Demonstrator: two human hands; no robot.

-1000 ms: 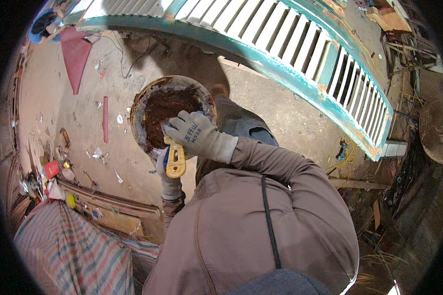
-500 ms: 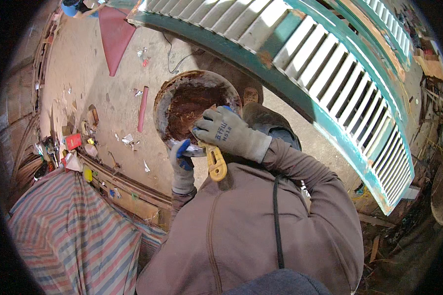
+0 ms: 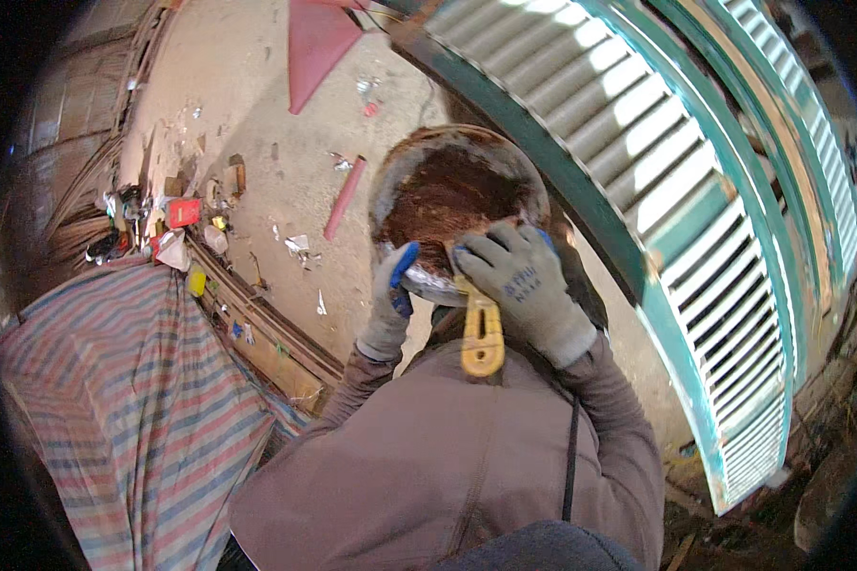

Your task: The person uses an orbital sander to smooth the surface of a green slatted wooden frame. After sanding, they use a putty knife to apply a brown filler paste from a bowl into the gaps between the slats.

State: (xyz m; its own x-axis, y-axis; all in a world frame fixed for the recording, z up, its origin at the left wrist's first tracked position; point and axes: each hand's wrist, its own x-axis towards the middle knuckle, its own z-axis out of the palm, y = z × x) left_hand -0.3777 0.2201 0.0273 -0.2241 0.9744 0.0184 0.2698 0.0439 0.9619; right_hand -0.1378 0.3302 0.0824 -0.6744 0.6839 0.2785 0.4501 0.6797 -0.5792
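Note:
A round bucket [image 3: 383,181] with a grimy grey wall stands in front of my body, holding dark reddish-brown matter with a rough surface. At its near-left rim my left hand [image 3: 390,297], in a grey glove with blue palm, grips the edge, thumb on the upper side. Over the near-right part of the rim, my right hand [image 3: 521,281], gloved alike, is closed on a scraper [image 3: 483,341]. Its yellow slotted handle points toward my chest. The scraper's blade is hidden under the fingers, at the edge of the brown matter.
A green louvered shutter [image 3: 628,205] slants along the right, close to the bucket. Left lie a red strip [image 3: 346,198], scraps and a small red box [image 3: 183,212] beside wooden boards [image 3: 267,328]. A striped cloth [image 3: 143,409] covers something at lower left. A red sheet [image 3: 319,48] lies ahead.
The view has shifted, so bucket, hands and surroundings sit farther right. My right hand has turned with the scraper, whose handle now points more straight toward me. My left hand keeps the rim.

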